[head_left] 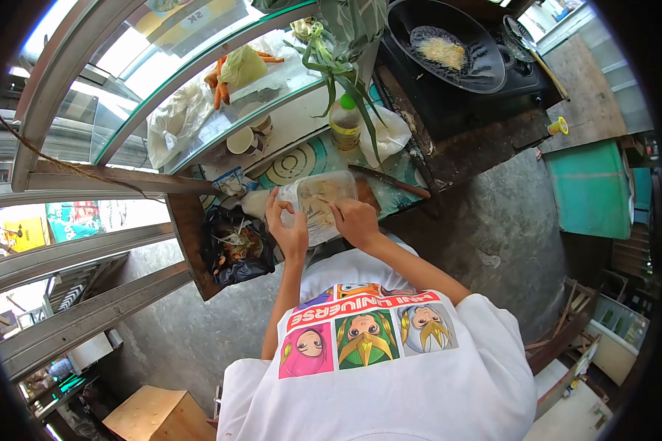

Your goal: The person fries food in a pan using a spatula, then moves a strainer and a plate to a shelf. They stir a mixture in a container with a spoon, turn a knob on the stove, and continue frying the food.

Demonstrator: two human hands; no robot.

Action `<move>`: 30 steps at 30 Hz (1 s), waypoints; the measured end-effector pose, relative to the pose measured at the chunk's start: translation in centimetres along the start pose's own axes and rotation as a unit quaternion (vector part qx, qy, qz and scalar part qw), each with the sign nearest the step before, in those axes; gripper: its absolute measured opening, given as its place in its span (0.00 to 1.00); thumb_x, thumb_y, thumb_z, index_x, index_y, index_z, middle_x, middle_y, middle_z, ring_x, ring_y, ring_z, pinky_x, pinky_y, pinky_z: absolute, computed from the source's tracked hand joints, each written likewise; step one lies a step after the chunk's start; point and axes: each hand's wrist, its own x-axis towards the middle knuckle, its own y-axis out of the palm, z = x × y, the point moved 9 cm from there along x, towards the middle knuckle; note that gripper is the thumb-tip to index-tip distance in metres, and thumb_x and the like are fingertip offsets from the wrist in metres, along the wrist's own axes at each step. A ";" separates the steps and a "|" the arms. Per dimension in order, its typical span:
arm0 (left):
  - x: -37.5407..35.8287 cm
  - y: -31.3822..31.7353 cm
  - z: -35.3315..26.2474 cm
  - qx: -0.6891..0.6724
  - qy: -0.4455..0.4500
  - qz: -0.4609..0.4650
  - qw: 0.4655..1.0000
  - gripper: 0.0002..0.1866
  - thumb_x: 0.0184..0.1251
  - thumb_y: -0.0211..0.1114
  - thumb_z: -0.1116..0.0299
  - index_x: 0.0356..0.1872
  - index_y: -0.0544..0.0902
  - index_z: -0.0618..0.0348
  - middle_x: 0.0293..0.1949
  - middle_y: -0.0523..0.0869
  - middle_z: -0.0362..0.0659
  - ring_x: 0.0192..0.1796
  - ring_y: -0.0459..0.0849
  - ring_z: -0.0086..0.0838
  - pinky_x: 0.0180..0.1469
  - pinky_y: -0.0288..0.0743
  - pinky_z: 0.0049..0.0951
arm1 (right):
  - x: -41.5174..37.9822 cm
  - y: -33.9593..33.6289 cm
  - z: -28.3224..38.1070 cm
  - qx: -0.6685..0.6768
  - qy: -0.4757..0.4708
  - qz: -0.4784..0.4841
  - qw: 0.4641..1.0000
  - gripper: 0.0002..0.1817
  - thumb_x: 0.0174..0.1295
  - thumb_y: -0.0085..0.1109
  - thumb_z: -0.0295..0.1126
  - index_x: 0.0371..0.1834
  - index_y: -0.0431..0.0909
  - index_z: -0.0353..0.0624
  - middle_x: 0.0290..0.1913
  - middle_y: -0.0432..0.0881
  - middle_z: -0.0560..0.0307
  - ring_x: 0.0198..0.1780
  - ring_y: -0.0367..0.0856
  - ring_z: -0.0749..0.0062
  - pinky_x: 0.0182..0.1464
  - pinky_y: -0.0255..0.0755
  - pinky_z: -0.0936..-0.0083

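A clear plastic container (346, 182) with pale, brownish contents is in front of my body at the counter's edge. My left hand (287, 226) is closed on its left side, thumb and fingers on the rim. Over the right part of the container, my right hand (354, 221) is closed in a pinch; what it holds is too small to make out. A knife (390, 181) with a brown handle lies just beyond the container, to the right. Left of my left hand, a black plastic bag (221, 270) holds peelings and scraps.
At the upper right, a black wok (485, 73) with food frying in oil sits on a stove (449, 117). A green-capped bottle (345, 126) and a white plastic bag (391, 132) stand behind the knife. Glass shelves with carrots (221, 87) and cups (241, 142) are at the upper left.
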 end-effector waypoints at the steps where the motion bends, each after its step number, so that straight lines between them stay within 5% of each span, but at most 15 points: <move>1: 0.0 -0.1 -0.3 0.014 0.008 -0.005 1.000 0.07 0.41 0.55 0.78 0.21 0.65 0.61 0.55 0.72 0.57 0.57 0.69 0.45 0.60 0.54 0.38 | 0.3 0.3 -0.1 0.001 0.010 0.003 1.000 0.11 0.57 0.55 0.35 0.26 0.80 0.40 0.24 0.79 0.47 0.26 0.78 0.52 0.29 0.70 0.64; 4: 0.0 -0.4 -1.1 0.033 0.049 -0.002 0.998 0.08 0.39 0.57 0.77 0.20 0.65 0.61 0.55 0.72 0.56 0.56 0.69 0.45 0.59 0.55 0.38 | 0.5 1.1 -3.4 0.062 0.126 -0.013 0.990 0.11 0.55 0.56 0.35 0.25 0.81 0.38 0.23 0.79 0.45 0.26 0.78 0.50 0.29 0.69 0.64; 11: -0.6 1.0 -3.5 0.085 0.075 0.018 0.993 0.09 0.35 0.59 0.75 0.19 0.66 0.58 0.57 0.71 0.52 0.54 0.68 0.47 0.56 0.56 0.40 | 0.6 0.6 -7.5 0.079 0.178 -0.039 0.980 0.13 0.53 0.57 0.36 0.23 0.81 0.35 0.19 0.77 0.42 0.22 0.78 0.52 0.27 0.68 0.66; 13: -0.8 1.0 -3.6 0.093 0.078 0.014 0.992 0.09 0.35 0.59 0.75 0.19 0.66 0.58 0.57 0.71 0.52 0.54 0.68 0.47 0.56 0.56 0.41 | -0.2 2.5 -9.7 0.150 0.304 0.071 0.938 0.15 0.54 0.57 0.37 0.21 0.80 0.34 0.16 0.75 0.44 0.18 0.76 0.61 0.26 0.67 0.68; 16: -1.2 0.9 -4.2 0.096 0.091 0.023 0.991 0.10 0.35 0.59 0.75 0.19 0.65 0.58 0.57 0.71 0.52 0.55 0.68 0.47 0.56 0.56 0.41 | -2.0 1.9 -9.4 0.191 0.337 0.124 0.914 0.16 0.54 0.57 0.37 0.19 0.78 0.33 0.13 0.74 0.47 0.16 0.72 0.68 0.25 0.65 0.70; 20: -1.1 0.2 -3.0 0.080 0.085 0.009 0.993 0.10 0.36 0.59 0.75 0.19 0.65 0.58 0.57 0.71 0.52 0.55 0.67 0.46 0.56 0.56 0.41 | -2.5 0.7 -7.1 0.148 0.239 0.118 0.952 0.17 0.54 0.57 0.37 0.18 0.78 0.32 0.13 0.73 0.46 0.16 0.72 0.67 0.25 0.64 0.69; 22: -0.8 0.0 -2.5 0.049 0.081 0.015 0.995 0.10 0.36 0.59 0.75 0.19 0.65 0.58 0.57 0.71 0.52 0.56 0.67 0.46 0.57 0.55 0.41 | -1.0 -0.6 -5.9 0.157 0.229 0.091 0.956 0.16 0.53 0.55 0.38 0.20 0.79 0.34 0.18 0.76 0.41 0.23 0.78 0.51 0.29 0.68 0.65; 25: -0.9 0.2 -3.0 0.058 0.089 0.026 0.994 0.10 0.36 0.59 0.75 0.20 0.65 0.58 0.57 0.71 0.52 0.56 0.67 0.47 0.58 0.55 0.41 | 1.4 -0.9 -6.0 0.123 0.194 -0.004 0.973 0.16 0.56 0.55 0.37 0.22 0.80 0.34 0.18 0.75 0.40 0.22 0.78 0.54 0.27 0.68 0.66; 30: -0.6 0.2 -2.3 0.066 0.056 0.001 0.996 0.10 0.37 0.59 0.75 0.20 0.65 0.58 0.57 0.71 0.52 0.56 0.67 0.46 0.58 0.54 0.42 | 0.0 1.5 -6.1 -0.012 0.169 0.044 0.984 0.14 0.57 0.54 0.36 0.24 0.80 0.36 0.22 0.77 0.38 0.28 0.78 0.45 0.32 0.71 0.59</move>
